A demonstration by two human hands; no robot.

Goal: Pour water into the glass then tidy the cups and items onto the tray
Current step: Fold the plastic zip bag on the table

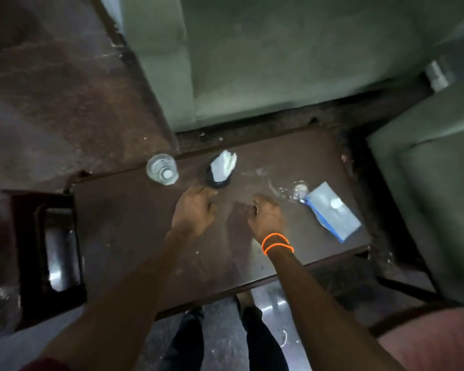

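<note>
A clear water bottle (162,169) with a white cap stands at the far left corner of the dark brown table (134,226). A dark cup (218,171) holding white crumpled paper sits just right of it. My left hand (194,213) hovers over the table just below the cup, fingers loosely curled and holding nothing. My right hand (268,217), with orange bead bracelets on the wrist, hangs beside it with fingers curled, and nothing shows in it. A blue and white packet (333,211) lies near the table's right edge. No glass or tray is clearly visible.
Green sofa seats stand behind the table (279,62) and at its right (429,188). A dark wooden stool or side table (48,245) is at the left. White smears (292,190) mark the tabletop near the packet. My legs show below the near edge.
</note>
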